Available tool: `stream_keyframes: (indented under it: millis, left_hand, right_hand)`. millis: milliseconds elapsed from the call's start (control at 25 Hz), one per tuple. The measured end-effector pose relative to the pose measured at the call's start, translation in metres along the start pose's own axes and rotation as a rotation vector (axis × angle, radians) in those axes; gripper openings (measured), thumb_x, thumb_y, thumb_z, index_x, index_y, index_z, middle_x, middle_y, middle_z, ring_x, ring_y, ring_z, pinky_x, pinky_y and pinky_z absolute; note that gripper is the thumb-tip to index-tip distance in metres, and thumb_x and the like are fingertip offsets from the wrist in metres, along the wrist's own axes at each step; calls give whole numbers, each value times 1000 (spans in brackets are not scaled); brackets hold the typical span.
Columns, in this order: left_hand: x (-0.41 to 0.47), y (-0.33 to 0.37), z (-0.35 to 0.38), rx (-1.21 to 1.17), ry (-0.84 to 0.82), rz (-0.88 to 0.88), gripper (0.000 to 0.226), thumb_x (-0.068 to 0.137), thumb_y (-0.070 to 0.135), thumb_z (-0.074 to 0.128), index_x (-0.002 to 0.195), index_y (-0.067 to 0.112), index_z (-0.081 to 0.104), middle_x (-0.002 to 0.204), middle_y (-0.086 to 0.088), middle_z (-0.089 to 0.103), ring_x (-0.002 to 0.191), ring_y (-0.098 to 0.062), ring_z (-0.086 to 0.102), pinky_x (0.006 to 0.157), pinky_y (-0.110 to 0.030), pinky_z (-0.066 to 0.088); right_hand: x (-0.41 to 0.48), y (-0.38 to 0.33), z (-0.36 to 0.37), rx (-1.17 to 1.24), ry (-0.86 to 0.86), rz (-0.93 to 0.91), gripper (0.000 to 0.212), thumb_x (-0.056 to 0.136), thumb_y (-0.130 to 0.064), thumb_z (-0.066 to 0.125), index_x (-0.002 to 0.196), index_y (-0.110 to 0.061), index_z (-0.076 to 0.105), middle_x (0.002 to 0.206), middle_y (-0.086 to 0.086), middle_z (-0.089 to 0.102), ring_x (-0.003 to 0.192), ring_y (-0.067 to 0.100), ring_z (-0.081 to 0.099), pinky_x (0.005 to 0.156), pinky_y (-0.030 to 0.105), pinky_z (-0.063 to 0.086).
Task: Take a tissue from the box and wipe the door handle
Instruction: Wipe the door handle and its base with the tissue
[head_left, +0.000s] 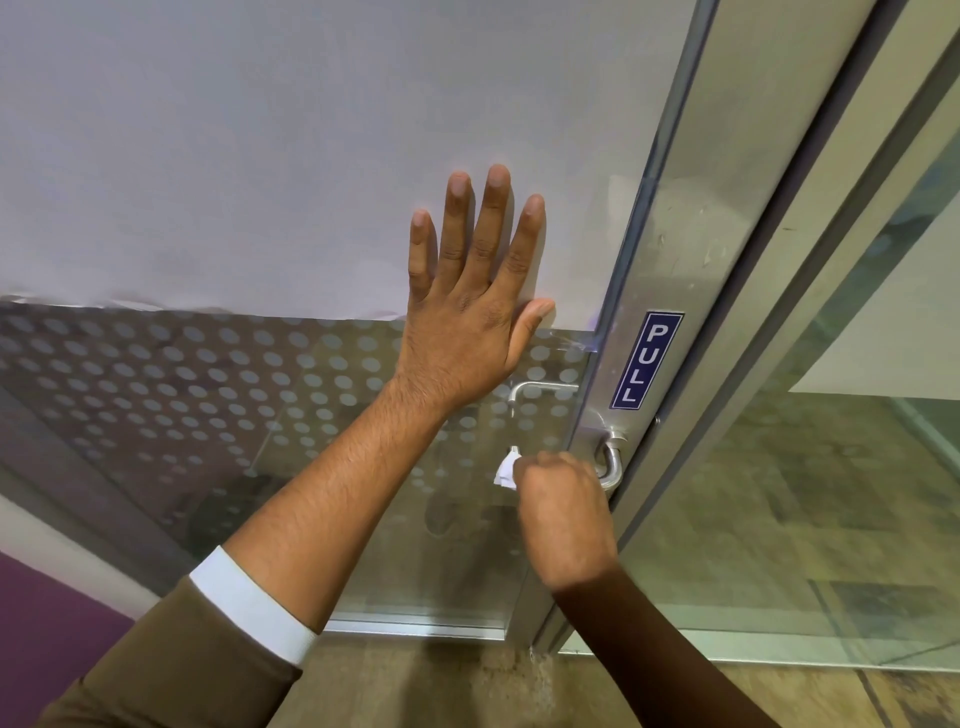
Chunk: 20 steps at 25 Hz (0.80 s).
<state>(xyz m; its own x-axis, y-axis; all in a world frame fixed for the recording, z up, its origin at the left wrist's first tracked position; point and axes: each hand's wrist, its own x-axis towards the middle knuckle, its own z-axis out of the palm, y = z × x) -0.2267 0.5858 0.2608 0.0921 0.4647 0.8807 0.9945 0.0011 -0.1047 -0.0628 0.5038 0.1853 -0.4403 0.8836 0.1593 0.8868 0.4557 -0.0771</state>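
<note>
Left hand (467, 312) lies flat on the glass door (260, 156), fingers spread; right hand (563, 512) is fisted around a white tissue (505, 470) on the steel lever handle (613, 465), below the PULL sticker (647, 359)

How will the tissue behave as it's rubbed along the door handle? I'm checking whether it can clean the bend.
The tissue looks crumpled and floppy, so it probably moulds around the door handle. Bunched in the closed right hand, it seems light and thin, so it may tear. The brushed metal looks smooth, so it likely slides easily.
</note>
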Motion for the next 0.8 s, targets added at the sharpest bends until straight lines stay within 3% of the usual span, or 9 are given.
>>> stream_keyframes:
  millis: [160, 280, 440, 520, 640, 800]
  left_hand:
    - [-1, -5, -2, 8, -4, -6, 81, 116, 62, 43, 174, 11, 19, 175, -24, 5, 160, -31, -34, 132, -56, -19]
    - [-3, -9, -2, 14, 3, -11, 82, 116, 62, 43, 174, 11, 19, 176, -25, 5, 160, -33, -33, 132, -56, -20]
    - [0, 0, 1, -5, 5, 11, 81, 116, 62, 44, 174, 11, 18, 175, -25, 5, 161, -31, -34, 132, -56, -20]
    - [0, -1, 0, 4, 4, 9, 81, 116, 62, 44, 174, 11, 19, 175, -24, 6, 161, -30, -35, 132, -56, -20]
    - [0, -1, 0, -7, 1, 5, 82, 116, 62, 43, 174, 12, 17, 176, -24, 5, 161, -31, -34, 132, -56, -20]
    - [0, -1, 1, -14, 6, 11, 81, 116, 61, 43, 174, 11, 17, 176, -25, 5, 161, -32, -34, 132, -56, -19]
  right_hand:
    - [21, -9, -9, 93, -47, 75, 33, 79, 10, 59, 94, -17, 70, 89, 10, 73, 86, 32, 70, 71, 35, 46]
    - [28, -26, -9, 49, -55, 49, 28, 81, 9, 61, 97, -14, 68, 93, 9, 73, 91, 31, 70, 80, 39, 53]
    - [0, -5, -1, -74, -35, 49, 23, 78, -1, 64, 93, -17, 71, 84, 5, 74, 93, 25, 70, 97, 41, 43]
    - [2, 1, 0, -125, 8, 92, 15, 76, -11, 72, 87, -22, 73, 79, 3, 75, 102, 24, 69, 95, 43, 39]
    - [24, -5, -2, -65, -23, 102, 16, 84, -10, 66, 92, -24, 70, 76, -1, 72, 84, 21, 67, 87, 41, 37]
    - [25, -13, 0, -44, -28, 72, 17, 86, -6, 61, 91, -21, 68, 69, -1, 67, 70, 21, 66, 89, 41, 37]
